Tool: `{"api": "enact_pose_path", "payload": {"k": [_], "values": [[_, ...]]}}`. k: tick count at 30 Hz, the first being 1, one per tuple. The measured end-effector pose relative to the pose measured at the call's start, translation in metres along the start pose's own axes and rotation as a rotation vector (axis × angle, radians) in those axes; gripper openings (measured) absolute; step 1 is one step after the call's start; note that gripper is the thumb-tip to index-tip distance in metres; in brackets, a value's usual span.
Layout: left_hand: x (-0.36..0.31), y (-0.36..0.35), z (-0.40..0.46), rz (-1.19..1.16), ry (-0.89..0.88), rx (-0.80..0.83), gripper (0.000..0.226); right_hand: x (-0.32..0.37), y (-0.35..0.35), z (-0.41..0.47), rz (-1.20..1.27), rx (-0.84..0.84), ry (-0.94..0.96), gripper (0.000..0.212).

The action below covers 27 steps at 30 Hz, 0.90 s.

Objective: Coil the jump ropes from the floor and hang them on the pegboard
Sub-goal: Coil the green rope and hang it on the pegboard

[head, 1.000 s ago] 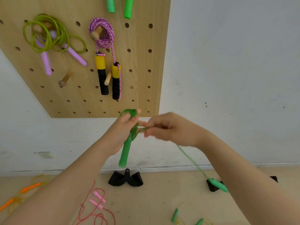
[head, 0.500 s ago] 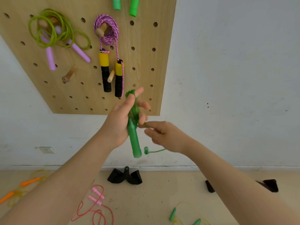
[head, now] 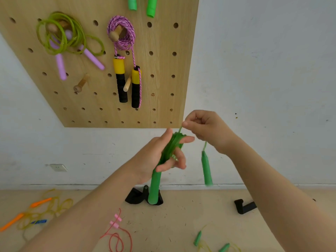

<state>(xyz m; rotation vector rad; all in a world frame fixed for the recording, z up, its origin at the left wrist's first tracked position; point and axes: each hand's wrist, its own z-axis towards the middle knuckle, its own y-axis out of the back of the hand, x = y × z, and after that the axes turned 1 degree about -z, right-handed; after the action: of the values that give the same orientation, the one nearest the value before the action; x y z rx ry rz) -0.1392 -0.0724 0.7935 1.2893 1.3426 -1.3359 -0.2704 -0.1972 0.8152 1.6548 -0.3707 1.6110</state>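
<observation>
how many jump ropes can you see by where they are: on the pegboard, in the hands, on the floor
On the pegboard: 3 (lime rope, pink braided rope, green handles at the top edge)
In the hands: 1 (green rope)
On the floor: 3 (orange-handled rope, pink-handled rope, green-handled rope)
Total: 7

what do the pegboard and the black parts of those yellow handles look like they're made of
Pegboard: pale wood or wood veneer, matte, with visible grain streaks between the drilled holes. Black handle grips: probably foam or soft rubber, dull and non-reflective, unlike the smoother yellow tops, which look like plastic.
</observation>
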Motion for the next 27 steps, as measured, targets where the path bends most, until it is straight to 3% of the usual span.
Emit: {"api": "enact_pose_path", "payload": {"k": [2, 5, 9, 12, 13, 15, 18, 22, 24, 27], "values": [[-0.004, -0.002, -0.001, -0.164, -0.038, 0.052, 0.057, -0.013, -0.004, -0.001, -0.007, 0.048, 0.006, 0.017], [-0.004, -0.002, 0.001, -0.286, -0.106, 0.022, 0.045, -0.025, -0.020, -0.003, -0.289, 0.074, 0.064, 0.022], [-0.003, 0.006, 0.010, -0.435, -0.194, -0.155, 0.046, -0.030, -0.035, -0.010, -0.470, 0.085, 0.142, 0.037], [0.001, 0.014, 0.018, -0.499, -0.226, -0.274, 0.050, -0.028, -0.043, -0.015, -0.561, 0.205, 0.128, 0.023], [0.003, 0.016, 0.020, -0.491, -0.224, -0.306, 0.052, -0.027, -0.044, -0.016, -0.586, 0.279, 0.091, 0.013], [0.007, 0.019, 0.021, -0.403, -0.203, -0.367, 0.050, -0.022, -0.046, -0.019, -0.585, 0.395, -0.014, 0.024], [0.013, 0.022, 0.019, -0.178, -0.160, -0.390, 0.043, -0.010, -0.040, -0.021, -0.587, 0.398, -0.053, 0.028], [0.017, 0.019, 0.017, 0.152, -0.120, -0.372, 0.029, 0.000, -0.037, -0.019, -0.218, 0.243, -0.188, 0.015], [0.015, 0.017, 0.018, 0.101, -0.180, -0.372, 0.029, -0.001, -0.039, -0.019, 0.010, 0.148, -0.279, 0.023], [0.010, 0.022, 0.023, -0.156, -0.287, -0.451, 0.030, -0.005, -0.038, -0.021, 0.277, 0.058, -0.362, 0.033]]}}
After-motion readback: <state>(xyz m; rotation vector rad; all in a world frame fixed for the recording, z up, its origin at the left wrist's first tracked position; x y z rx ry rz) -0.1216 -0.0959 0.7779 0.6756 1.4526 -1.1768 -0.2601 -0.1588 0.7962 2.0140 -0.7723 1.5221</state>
